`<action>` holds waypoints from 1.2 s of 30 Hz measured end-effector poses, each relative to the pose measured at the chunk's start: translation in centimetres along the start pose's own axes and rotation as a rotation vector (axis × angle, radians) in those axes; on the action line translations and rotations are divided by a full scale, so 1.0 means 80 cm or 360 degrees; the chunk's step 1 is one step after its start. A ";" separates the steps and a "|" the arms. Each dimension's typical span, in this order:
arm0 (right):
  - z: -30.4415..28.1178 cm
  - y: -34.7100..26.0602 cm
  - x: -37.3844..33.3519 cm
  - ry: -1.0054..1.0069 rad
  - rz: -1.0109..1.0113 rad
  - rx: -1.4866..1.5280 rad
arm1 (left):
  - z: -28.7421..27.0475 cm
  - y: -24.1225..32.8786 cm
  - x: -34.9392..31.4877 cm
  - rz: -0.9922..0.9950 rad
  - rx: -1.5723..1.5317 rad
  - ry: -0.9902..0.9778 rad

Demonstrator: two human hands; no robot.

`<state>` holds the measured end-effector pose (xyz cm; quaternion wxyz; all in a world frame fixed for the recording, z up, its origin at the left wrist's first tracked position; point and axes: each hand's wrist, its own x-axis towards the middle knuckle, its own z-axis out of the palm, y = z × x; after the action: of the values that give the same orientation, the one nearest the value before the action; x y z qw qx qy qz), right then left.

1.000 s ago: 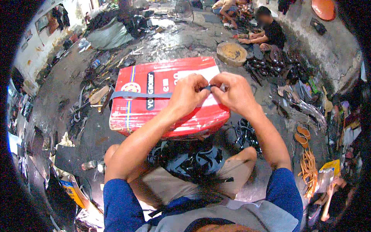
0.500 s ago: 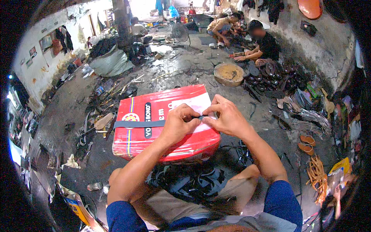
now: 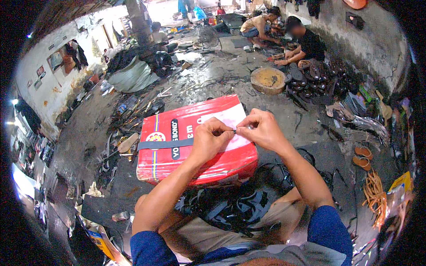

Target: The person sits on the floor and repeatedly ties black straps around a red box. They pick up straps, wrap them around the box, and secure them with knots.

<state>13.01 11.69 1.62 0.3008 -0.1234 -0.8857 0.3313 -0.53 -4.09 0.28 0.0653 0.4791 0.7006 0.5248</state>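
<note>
Pinched shut on both sides from what I can see at my end of the feed: left hand (image 3: 208, 139) and right hand (image 3: 261, 128) each have thumb and finger closed on a small dark piece (image 3: 234, 131), fingertips nearly meeting. So little of it pokes out that I can't make out its shape. It sits over the white patch (image 3: 238, 142) near the right end of the red box (image 3: 222, 165), and I can't tell if it touches. A flat grey strap (image 3: 166, 144) runs across the box top from the left edge until the left hand covers it, so no idea whether strap and dark piece are one and the same. My guess on handling: the strap's light, bendy, maybe a bit rubbery, hard to break, while the dark piece looks tiny enough to squirt out of sweaty fingers. I'd take that by its very ends with the finger pads and leave the middle free. The box top looks glossy, so I'd expect the strap to slide around; I'd press it flat near the left edge. Just this side of the box there's a heap of black strips (image 3: 239, 212), probably just as floppy.
</note>
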 end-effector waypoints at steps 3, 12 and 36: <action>0.015 0.009 0.005 -0.0045 0.0199 0.0218 | 0.004 -0.016 0.000 -0.0120 -0.0128 0.0033; 0.034 0.013 0.011 0.0092 0.0588 0.0805 | -0.011 0.011 0.041 -0.0144 0.0298 -0.0250; -0.012 0.026 0.003 0.0053 0.0687 0.0809 | 0.035 0.006 0.039 0.0332 -0.0260 -0.0045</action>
<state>13.47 13.81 0.92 0.2593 -0.2348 -0.7231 0.5957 -0.25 0.08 0.74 0.0589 0.5498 0.6009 0.5772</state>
